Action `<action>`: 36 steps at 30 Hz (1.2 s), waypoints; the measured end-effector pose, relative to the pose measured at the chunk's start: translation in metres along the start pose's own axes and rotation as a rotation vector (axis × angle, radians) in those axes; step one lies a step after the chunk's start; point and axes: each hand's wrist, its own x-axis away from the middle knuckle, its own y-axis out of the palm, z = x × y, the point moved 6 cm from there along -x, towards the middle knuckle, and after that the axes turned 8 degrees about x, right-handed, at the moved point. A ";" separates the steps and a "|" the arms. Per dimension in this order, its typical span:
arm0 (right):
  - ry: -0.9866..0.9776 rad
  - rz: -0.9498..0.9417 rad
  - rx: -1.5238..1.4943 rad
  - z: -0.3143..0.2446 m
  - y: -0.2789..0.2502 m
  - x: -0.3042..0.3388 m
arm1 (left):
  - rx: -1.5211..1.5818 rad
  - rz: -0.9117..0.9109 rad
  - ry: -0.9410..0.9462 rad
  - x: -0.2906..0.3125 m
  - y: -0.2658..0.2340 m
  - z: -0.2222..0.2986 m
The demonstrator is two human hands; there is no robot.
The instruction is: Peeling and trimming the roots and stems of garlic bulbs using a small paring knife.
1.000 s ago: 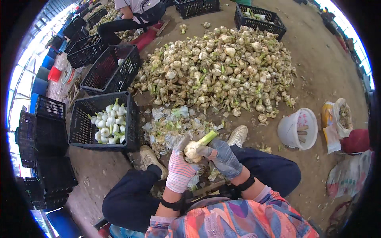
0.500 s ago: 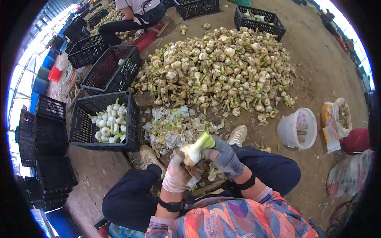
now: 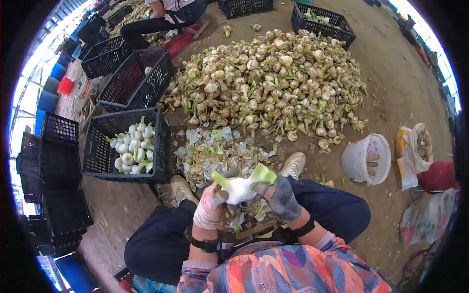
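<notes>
Garlic bulb held in both gloved hands over lap

Garlic bulb (image 3: 239, 188), white, peeled, green stalk stubs poking out both sides, sits at frame centre slightly toward 6 o'clock, between person's knees. Left hand (image 3: 211, 207) in pink glove, fingers clamped on bulb's left side. Right hand (image 3: 281, 195) in grey glove, fingers clamped on bulb's right side by the cut stalk. Peel scraps (image 3: 215, 154) heaped on ground at 12 o'clock from the hands, just past the shoes. Big pile of unpeeled garlic (image 3: 268, 83) further out at 12 to 1 o'clock. Black crate (image 3: 100, 154) with cleaned white bulbs at 9 to 10 o'clock. White bucket (image 3: 366, 158) at 3 o'clock, tipped on its side. Another person (image 3: 168, 14) seated at 11 o'clock, far edge
</notes>
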 end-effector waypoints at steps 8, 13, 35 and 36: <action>0.036 0.095 0.072 0.032 -0.004 -0.020 | -0.010 0.053 0.100 -0.003 -0.014 -0.010; -0.130 0.035 0.537 0.083 -0.011 -0.033 | 0.165 -0.037 0.231 -0.006 -0.012 -0.007; -0.366 -0.052 0.468 0.014 0.014 -0.007 | -1.352 0.181 0.580 0.000 0.014 0.017; -0.379 -0.048 0.483 0.014 0.015 -0.007 | -1.328 0.210 0.579 -0.001 0.011 0.017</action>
